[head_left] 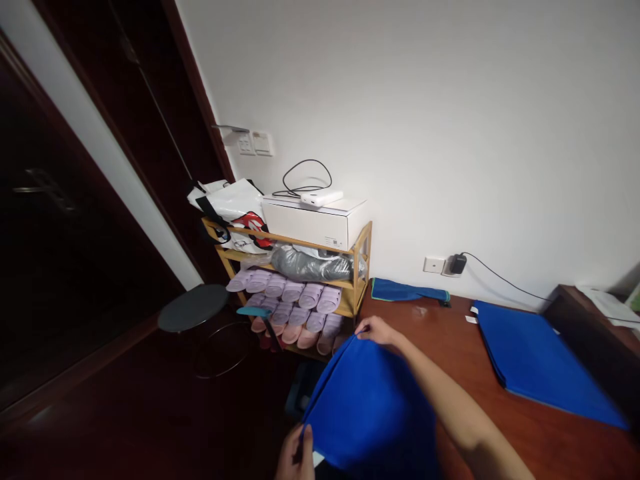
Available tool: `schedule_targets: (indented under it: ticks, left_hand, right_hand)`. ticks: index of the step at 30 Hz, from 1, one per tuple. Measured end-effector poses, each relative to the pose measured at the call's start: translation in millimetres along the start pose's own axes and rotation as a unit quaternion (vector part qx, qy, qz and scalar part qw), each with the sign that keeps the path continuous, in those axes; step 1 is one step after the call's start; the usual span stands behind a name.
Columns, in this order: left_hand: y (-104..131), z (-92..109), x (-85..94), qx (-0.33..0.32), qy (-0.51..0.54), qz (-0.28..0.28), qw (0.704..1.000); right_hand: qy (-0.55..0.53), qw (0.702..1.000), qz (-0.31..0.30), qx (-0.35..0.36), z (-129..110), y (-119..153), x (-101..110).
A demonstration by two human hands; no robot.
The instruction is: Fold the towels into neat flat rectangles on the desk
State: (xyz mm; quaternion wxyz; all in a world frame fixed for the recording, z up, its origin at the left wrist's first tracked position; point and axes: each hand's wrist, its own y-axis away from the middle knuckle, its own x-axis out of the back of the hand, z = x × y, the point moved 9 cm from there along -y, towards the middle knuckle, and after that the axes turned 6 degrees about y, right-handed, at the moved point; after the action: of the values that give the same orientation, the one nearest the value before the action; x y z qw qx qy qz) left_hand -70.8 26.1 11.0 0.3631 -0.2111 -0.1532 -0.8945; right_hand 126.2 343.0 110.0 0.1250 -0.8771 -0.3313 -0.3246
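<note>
A blue cloth (375, 407) hangs between my two hands, its upper edge pulled into a slanting line. At the near lower end my left hand (296, 457) is closed on one corner, with a small white tag beside the thumb. My right hand (376, 330) pinches the far upper corner, close to the table's left edge. On the brown table (465, 360) to the right lies a flat stack of blue cloth (540, 357) with white tags at its left corner. The lower part of the held cloth runs out of the frame.
A wooden shoe rack (363, 267) holds several purple and pink slippers (293, 290), with a white box (310, 223) and a bag (235, 207) on top. A round stool (194, 307) stands left. A folded blue strip (407, 291) lies by the wall near a plugged-in charger (457, 264).
</note>
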Motion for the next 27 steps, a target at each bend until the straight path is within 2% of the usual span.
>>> schedule_targets:
  ticks: [3, 6, 9, 12, 16, 19, 23, 27]
  left_hand:
    - [4.6, 41.8, 26.0, -0.01, 0.084, 0.061, 0.995]
    - [8.7, 97.4, 42.0, -0.072, 0.146, 0.081, 0.983]
    - [13.0, 153.5, 50.5, -0.172, 0.214, 0.072, 0.959]
    - [19.3, 205.1, 53.0, -0.273, 0.252, 0.034, 0.928]
    - [27.7, 261.8, 51.2, -0.369, 0.26, -0.028, 0.892]
    - [26.8, 288.1, 48.9, -0.394, 0.255, -0.046, 0.882]
    - [15.1, 302.7, 32.5, -0.354, 0.253, -0.098, 0.895]
    - [9.1, 309.7, 11.1, -0.301, 0.268, -0.148, 0.903]
  right_hand:
    - [-0.062, 0.997, 0.042, 0.013, -6.8, 39.7, 58.9]
    - [-0.131, 0.986, 0.104, 0.028, -22.7, 99.1, 120.6]
    - [-0.157, 0.973, 0.165, 0.041, -41.6, 164.4, 168.5]
    - [-0.189, 0.954, 0.228, 0.05, -51.4, 221.7, 199.3]
    - [-0.24, 0.917, 0.316, 0.038, -46.1, 278.5, 220.2]
    - [-0.258, 0.892, 0.372, 0.022, -44.4, 309.5, 227.0]
    - [-0.225, 0.884, 0.41, -0.004, -55.6, 338.3, 229.8]
    - [-0.203, 0.884, 0.421, -0.027, -62.4, 353.8, 226.1]
